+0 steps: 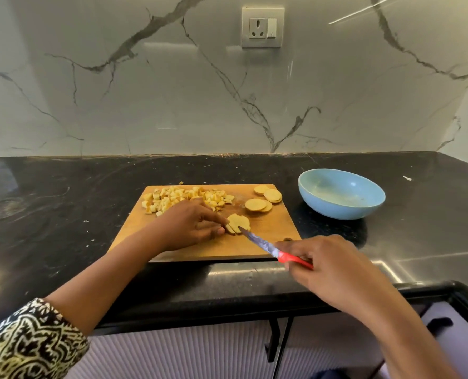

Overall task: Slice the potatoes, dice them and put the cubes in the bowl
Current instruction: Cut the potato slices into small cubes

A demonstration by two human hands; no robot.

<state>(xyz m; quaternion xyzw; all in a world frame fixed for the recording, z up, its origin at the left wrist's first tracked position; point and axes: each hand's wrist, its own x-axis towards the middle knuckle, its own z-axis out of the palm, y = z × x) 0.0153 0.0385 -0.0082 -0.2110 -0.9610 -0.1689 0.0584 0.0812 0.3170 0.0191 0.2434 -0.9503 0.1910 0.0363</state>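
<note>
At the centre of the frame, on a wooden board (271, 242), a left hand (189, 228) is resting palm down. Its index finger and thumb are reaching out nearly straight, their tips touching the left edge of a cut slice (239, 222). That slice is lying flat at mid-board, and its left side is already parted into strips.

From the lower right, a right hand (334, 266) is gripping a knife (275, 253), its fingers curling round the red handle. The blade is slanting up and to the left, and its tip is meeting the lower edge of the cut slice.

Behind the left hand, along the board's upper left, a pile of cubes (183, 199) is lying, some of them showing skin. At the board's upper right, several rounds (255, 205) are lying flat in two small overlapping groups.

Right of the board and apart from it, a blue bowl (320, 205) is standing on the black counter (63, 214), its inside showing only a pale smear.

A veined marble wall (117, 105) is filling the upper half of the frame, with a socket (263, 27) at top centre. A patterned sleeve (27, 343) is covering the left forearm at the lower left, and a ribbed cabinet (200, 351) is showing along the bottom edge.
</note>
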